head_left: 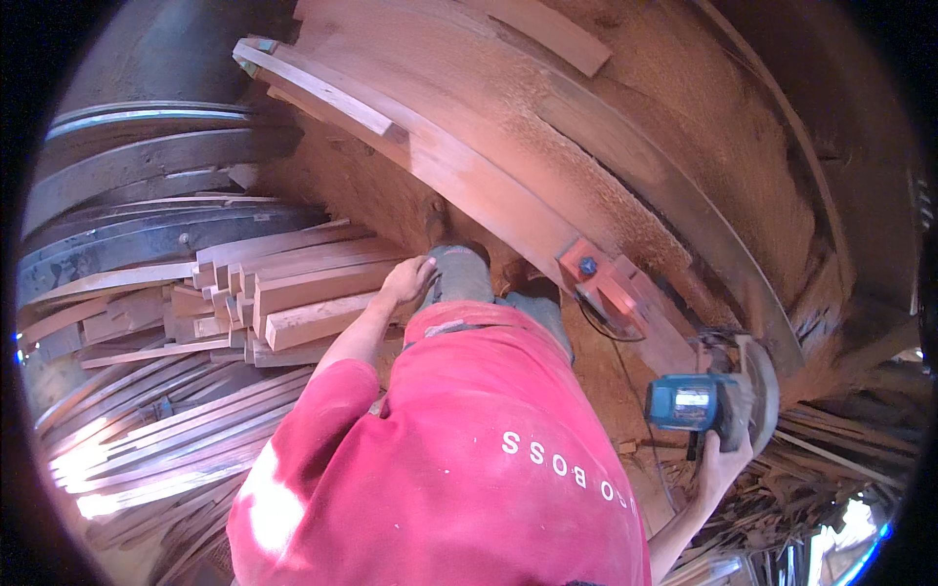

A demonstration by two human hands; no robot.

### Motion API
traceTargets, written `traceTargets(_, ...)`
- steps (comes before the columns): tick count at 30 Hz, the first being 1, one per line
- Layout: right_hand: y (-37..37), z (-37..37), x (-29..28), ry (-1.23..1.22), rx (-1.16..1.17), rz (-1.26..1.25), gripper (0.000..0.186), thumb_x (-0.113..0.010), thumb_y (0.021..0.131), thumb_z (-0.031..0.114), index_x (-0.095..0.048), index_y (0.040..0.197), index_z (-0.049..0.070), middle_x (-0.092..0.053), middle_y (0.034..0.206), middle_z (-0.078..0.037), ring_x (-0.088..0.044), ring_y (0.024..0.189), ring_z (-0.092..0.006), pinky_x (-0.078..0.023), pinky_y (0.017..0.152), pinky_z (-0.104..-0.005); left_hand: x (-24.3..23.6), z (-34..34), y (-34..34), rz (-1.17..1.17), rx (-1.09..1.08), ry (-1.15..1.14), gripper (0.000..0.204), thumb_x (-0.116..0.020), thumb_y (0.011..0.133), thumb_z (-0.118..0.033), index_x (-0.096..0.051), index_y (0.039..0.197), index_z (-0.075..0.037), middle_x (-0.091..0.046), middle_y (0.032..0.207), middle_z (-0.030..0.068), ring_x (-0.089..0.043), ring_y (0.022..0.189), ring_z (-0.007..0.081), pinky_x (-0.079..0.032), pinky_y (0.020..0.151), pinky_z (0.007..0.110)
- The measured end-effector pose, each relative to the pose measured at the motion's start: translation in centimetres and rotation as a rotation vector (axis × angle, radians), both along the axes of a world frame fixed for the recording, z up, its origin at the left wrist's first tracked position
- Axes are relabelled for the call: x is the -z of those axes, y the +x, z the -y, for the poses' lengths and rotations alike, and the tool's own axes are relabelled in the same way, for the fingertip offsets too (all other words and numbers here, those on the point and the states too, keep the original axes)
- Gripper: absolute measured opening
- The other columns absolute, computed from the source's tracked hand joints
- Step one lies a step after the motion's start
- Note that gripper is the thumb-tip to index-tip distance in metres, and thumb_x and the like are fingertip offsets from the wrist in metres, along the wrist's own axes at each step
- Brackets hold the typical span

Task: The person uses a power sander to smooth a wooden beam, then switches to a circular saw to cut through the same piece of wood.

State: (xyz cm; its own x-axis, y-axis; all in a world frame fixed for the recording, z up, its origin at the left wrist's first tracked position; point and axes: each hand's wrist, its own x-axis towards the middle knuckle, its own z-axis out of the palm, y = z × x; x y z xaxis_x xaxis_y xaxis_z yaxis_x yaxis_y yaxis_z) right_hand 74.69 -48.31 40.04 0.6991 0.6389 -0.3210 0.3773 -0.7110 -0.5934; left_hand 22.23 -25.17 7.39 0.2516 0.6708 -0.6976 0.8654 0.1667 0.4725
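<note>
Sawdust-strewn brown wooden surface: at its right-hand end, one blue-bodied circular saw with rounded grey guard, right hand clamped on its handle. Left hand, well apart from the right, against dusty grey trousers; finger closure cannot be told. Near the saw, one orange block with blue knob, on a long reddish plank. Left: stacked sawn timber.
</note>
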Motion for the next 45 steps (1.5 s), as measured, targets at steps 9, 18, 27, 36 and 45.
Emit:
traceTargets(9, -17.7, -8.7, -3.3, 0.312, 0.151, -0.041, 0.051, -0.072, 0.081, 0.005, -0.061, 0.128, -0.009, -0.066, 0.123, -0.014, -0.062, 0.112, -0.0237, -0.047, 0.100, -0.0379, 0.4, -10.1, -6.5, 0.296, -0.091, 0.137, 0.043, -0.046, 0.102, -0.034, -0.068, 0.115, 0.001, -0.068, 0.116, 0.0253, -0.063, 0.114, 0.0411, -0.048, 0.099, 0.047)
traceTargets(18, -34.8, -28.5, 4.4, 0.126, -0.355, -0.174, 0.040, -0.071, 0.074, 0.006, -0.070, 0.114, -0.002, -0.074, 0.097, -0.007, -0.066, 0.091, -0.0135, -0.052, 0.085, -0.0310, -1.7, -22.5, -11.1, 0.478, -0.338, 0.126, 0.044, -0.057, 0.098, -0.040, -0.070, 0.087, 0.000, -0.069, 0.073, 0.0130, -0.067, 0.069, 0.0226, -0.052, 0.066, 0.037)
traceTargets(27, -42.2, -35.5, 15.0, 0.149, -0.708, -0.224, 0.037, -0.076, 0.072, 0.014, -0.071, 0.107, 0.004, -0.071, 0.086, -0.018, -0.072, 0.078, -0.0301, -0.055, 0.073, -0.0360, -4.7, -26.6, -9.9, 0.540, -0.787, -0.267, 0.040, -0.059, 0.098, -0.041, -0.071, 0.101, -0.003, -0.068, 0.081, 0.0048, -0.060, 0.062, 0.0142, -0.048, 0.059, 0.029)
traceTargets(36, -40.1, -35.3, 19.7, 0.175, -0.756, -0.376, 0.037, -0.077, 0.072, 0.013, -0.070, 0.107, 0.005, -0.071, 0.086, -0.017, -0.071, 0.077, -0.0319, -0.055, 0.072, -0.0373, -4.4, -26.8, -10.0, 0.638, -0.804, -0.136, 0.032, -0.057, 0.098, -0.033, -0.070, 0.113, -0.008, -0.066, 0.084, 0.0025, -0.062, 0.067, 0.0121, -0.048, 0.051, 0.027)
traceTargets(45, -39.0, -34.8, 21.7, 0.179, -0.852, -0.405, 0.044, -0.079, 0.071, 0.013, -0.068, 0.112, 0.002, -0.071, 0.099, -0.020, -0.070, 0.091, -0.0380, -0.056, 0.080, -0.0403, -4.4, -26.0, -9.1, 0.614, -0.907, -0.128, 0.035, -0.054, 0.100, -0.034, -0.066, 0.121, -0.009, -0.067, 0.087, 0.0042, -0.064, 0.073, 0.0136, -0.050, 0.055, 0.027)
